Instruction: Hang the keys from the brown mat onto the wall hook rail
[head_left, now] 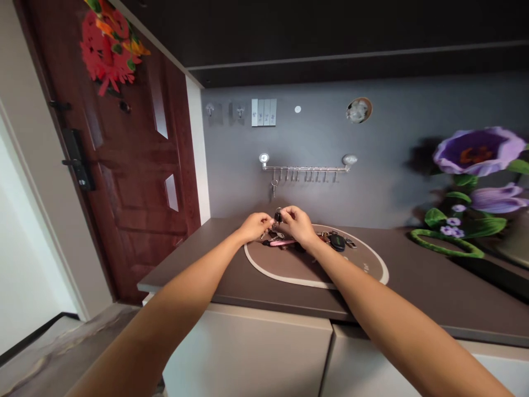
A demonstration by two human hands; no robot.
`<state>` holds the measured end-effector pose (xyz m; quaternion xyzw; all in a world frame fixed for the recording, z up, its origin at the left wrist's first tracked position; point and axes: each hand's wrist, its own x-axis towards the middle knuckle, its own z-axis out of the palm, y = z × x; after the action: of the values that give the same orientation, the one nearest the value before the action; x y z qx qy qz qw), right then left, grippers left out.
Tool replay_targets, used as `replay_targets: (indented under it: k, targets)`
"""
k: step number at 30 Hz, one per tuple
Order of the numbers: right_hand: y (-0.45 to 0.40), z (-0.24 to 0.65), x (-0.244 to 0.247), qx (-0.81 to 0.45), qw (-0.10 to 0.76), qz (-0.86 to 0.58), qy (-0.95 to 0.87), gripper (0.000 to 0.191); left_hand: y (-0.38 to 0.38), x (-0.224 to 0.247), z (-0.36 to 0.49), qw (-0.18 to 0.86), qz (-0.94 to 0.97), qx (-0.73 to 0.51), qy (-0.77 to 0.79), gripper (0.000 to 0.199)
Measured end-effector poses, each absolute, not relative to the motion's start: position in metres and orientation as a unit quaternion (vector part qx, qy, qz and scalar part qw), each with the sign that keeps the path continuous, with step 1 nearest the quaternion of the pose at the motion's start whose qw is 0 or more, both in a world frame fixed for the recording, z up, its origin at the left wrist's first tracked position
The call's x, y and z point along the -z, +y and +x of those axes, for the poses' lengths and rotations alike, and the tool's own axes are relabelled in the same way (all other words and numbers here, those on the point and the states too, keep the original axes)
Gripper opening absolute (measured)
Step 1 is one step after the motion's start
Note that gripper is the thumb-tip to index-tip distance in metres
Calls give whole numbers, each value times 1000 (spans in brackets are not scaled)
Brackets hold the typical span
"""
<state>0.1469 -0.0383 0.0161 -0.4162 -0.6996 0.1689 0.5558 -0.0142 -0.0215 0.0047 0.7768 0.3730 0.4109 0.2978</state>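
Just above an oval mat on the counter, my two hands are close together over a pile of keys. My right hand is closed in a pinch on a key ring, from which a small black fob or key head hangs. With thumb and fingertips together, my left hand grips the same bunch of keys from the other side, its exact hold too small to make out. Below them lie a pink strap and more keys. A black car key fob rests on the mat, right of my right wrist.
On the wall behind is a clear hook rail, with one key hanging at its left end. Purple artificial flowers stand on the counter at right. A dark cabinet overhangs the counter. A red-brown door is at left.
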Motion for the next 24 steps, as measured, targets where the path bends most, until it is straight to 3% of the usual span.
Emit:
replay_targets:
  k: [4, 8, 13, 24]
  targets:
    - [-39, 147, -17, -258, 581, -399, -661, 25, -23, -7, -14, 134, 802, -396, 426, 24]
    - [-37, 144, -27, -325, 603, -399, -610, 18, -22, -7, -16, 43, 817, -375, 436, 25]
    - [-23, 140, -57, -352, 629, -424, -548, 8, -19, -4, -18, 13, 824, -352, 443, 26]
    - [24, 124, -97, -315, 669, -464, -487, 9, -20, -4, -18, -2, 829, -333, 449, 27]
